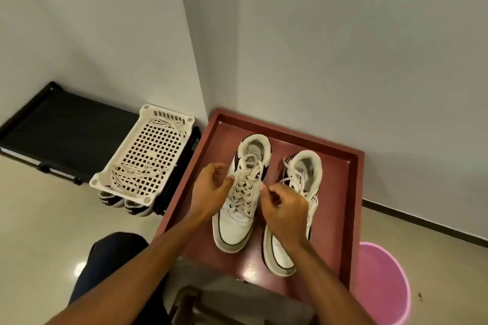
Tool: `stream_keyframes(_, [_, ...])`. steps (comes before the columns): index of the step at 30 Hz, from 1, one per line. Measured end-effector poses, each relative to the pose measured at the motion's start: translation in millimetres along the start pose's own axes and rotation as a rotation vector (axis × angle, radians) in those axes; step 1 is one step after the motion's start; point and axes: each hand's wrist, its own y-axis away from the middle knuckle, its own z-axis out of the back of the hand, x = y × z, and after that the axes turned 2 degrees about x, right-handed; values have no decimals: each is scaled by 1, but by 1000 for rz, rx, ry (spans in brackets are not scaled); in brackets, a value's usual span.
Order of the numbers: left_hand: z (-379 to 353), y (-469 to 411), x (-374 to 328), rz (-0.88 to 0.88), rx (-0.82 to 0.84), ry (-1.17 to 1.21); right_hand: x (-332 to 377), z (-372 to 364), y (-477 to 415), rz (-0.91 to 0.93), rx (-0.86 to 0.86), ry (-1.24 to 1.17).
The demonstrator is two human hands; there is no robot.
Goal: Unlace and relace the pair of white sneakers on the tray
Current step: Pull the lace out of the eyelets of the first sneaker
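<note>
Two white sneakers with dark trim stand side by side on a dark red tray [351,192], toes toward me. The left sneaker [237,216] is laced, with loose lace ends lying over its tongue. The right sneaker [301,174] also carries laces and is partly hidden by my right hand. My left hand [211,187] sits at the left side of the left sneaker with fingers curled, and whether it holds a lace I cannot tell. My right hand [284,206] hovers between the two shoes, fingers curled and fingertips pinched together, seemingly on a lace.
A white perforated basket [126,174] with loose laces in it rests on a black shoe rack [60,126] at the left, and another pair of shoes [126,204] sits under it. A pink bucket [383,285] stands at the lower right. Walls meet in a corner behind the tray.
</note>
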Motion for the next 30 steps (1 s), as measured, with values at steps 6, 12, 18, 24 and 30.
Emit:
stream_keyframes(6, [-20, 3, 27, -55, 108, 68, 0, -42, 23, -54, 107, -77])
stream_keyframes(12, [-11, 3, 29, -60, 255, 127, 3, -59, 25, -299, 169, -171])
stream_keyframes(18, [12, 31, 53, 58, 259, 97, 14, -47, 66, -242, 252, -149])
stream_keyframes(24, [32, 23, 26, -151, 69, -18, 14, -21, 29, -132, 125, -38])
stream_keyframes(30, [28, 0, -21, -471, 287, -513, 27, -17, -40, -158, 418, 195])
